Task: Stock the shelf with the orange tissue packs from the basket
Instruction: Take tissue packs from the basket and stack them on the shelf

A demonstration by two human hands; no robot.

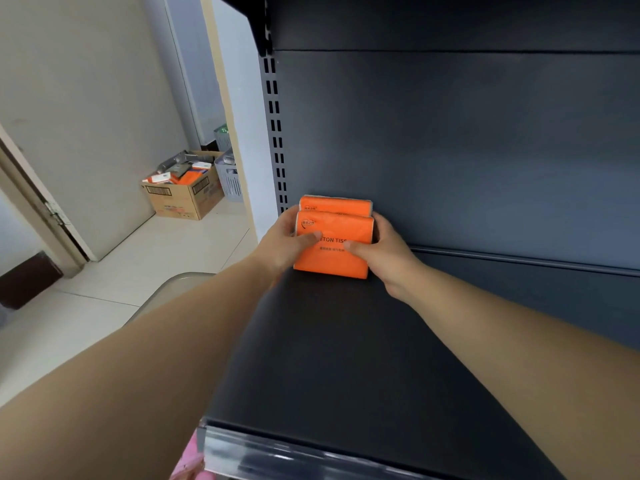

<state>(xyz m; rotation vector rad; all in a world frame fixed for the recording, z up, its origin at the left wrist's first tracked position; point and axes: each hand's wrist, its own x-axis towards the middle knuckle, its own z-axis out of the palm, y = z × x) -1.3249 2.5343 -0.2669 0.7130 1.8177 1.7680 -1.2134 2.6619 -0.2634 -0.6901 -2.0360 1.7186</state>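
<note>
Two orange tissue packs stand upright at the back left corner of the dark shelf. The front pack has white lettering on its face. The rear pack stands right behind it, against the back panel. My left hand grips the front pack's left side, thumb across its face. On the pack's right side is my right hand, its thumb also on the face. The basket is not clearly in view; only a pale curved rim shows under my left forearm.
The shelf's slotted upright rises just left of the packs. A metal price rail runs along the shelf's front edge. On the floor at the left stand a cardboard box of mixed goods and grey plastic baskets.
</note>
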